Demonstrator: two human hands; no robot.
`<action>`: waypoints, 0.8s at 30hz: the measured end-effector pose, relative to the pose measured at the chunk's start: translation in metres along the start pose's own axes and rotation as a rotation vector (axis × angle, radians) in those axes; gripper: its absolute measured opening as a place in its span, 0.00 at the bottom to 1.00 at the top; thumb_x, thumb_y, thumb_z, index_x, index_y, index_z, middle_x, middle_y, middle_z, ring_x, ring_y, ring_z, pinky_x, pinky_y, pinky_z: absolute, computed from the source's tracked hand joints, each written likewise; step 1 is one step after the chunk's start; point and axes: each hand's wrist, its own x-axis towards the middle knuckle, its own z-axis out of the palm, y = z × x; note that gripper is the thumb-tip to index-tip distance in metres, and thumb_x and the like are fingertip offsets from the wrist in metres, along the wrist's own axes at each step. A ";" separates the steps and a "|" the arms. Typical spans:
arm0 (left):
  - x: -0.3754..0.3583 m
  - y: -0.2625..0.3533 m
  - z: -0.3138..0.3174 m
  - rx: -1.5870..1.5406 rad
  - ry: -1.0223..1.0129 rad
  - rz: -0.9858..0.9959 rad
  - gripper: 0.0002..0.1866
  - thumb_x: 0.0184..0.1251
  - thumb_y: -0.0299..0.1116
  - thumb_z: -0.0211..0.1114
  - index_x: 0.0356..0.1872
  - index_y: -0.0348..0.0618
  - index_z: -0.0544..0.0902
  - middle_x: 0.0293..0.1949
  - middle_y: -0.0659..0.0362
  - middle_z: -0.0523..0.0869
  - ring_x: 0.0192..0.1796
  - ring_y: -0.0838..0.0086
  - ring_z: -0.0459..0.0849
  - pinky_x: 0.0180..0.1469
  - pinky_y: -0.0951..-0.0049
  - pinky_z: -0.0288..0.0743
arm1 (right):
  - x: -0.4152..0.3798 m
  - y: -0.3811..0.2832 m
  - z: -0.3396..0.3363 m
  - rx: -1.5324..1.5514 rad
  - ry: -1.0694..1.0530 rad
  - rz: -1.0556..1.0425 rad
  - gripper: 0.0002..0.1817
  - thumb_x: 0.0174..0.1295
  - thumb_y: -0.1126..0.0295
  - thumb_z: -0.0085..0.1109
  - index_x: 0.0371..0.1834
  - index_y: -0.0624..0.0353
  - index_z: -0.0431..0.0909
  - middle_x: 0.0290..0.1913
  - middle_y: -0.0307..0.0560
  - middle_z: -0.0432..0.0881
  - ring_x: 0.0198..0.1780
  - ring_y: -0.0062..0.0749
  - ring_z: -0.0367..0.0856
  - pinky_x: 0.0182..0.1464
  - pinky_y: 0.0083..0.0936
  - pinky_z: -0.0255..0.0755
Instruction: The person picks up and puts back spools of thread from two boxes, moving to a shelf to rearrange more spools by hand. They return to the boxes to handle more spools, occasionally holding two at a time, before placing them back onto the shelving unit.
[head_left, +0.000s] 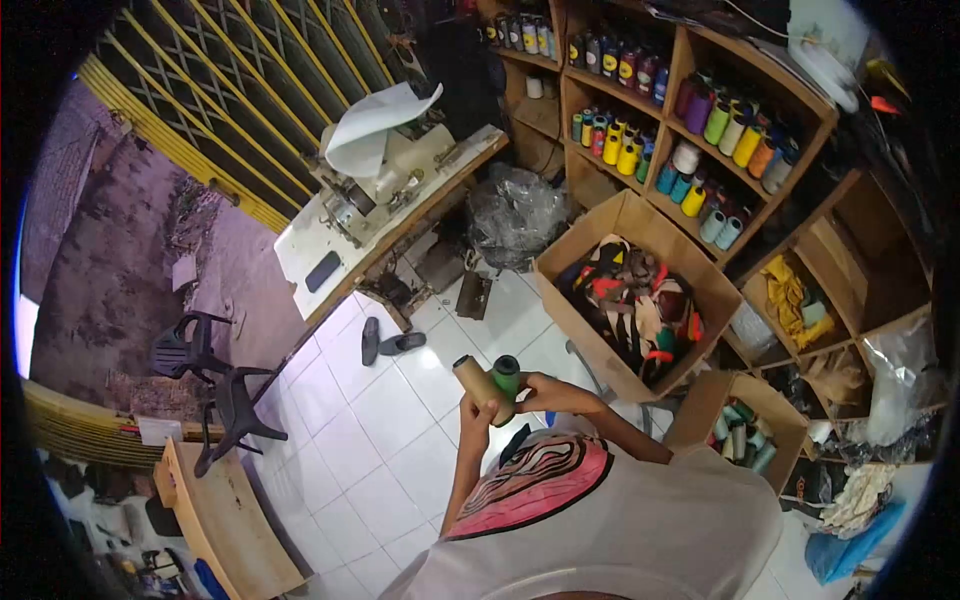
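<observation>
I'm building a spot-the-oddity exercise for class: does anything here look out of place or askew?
Two dark shoes lie on the tiled floor, turned at an angle to each other rather than neatly paired, so they look carelessly left. The held brown cone and green cone show no obvious damage.

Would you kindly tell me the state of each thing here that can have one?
Brown spool: held in the left hand, tilted.
Green spool: held in the right hand.
Large box: open, scraps inside.
Small box: open, spools inside.
Sewing machine: partly covered by a white sheet.
Shoes: unworn, on the floor.
</observation>
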 end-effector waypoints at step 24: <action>0.372 0.006 -0.048 -0.114 -0.743 -0.383 0.36 0.63 0.34 0.69 0.69 0.36 0.63 0.57 0.57 0.76 0.59 0.73 0.74 0.61 0.70 0.67 | 0.204 0.011 -0.187 -0.282 0.559 0.193 0.28 0.50 0.64 0.73 0.53 0.63 0.75 0.38 0.47 0.83 0.39 0.32 0.80 0.42 0.28 0.74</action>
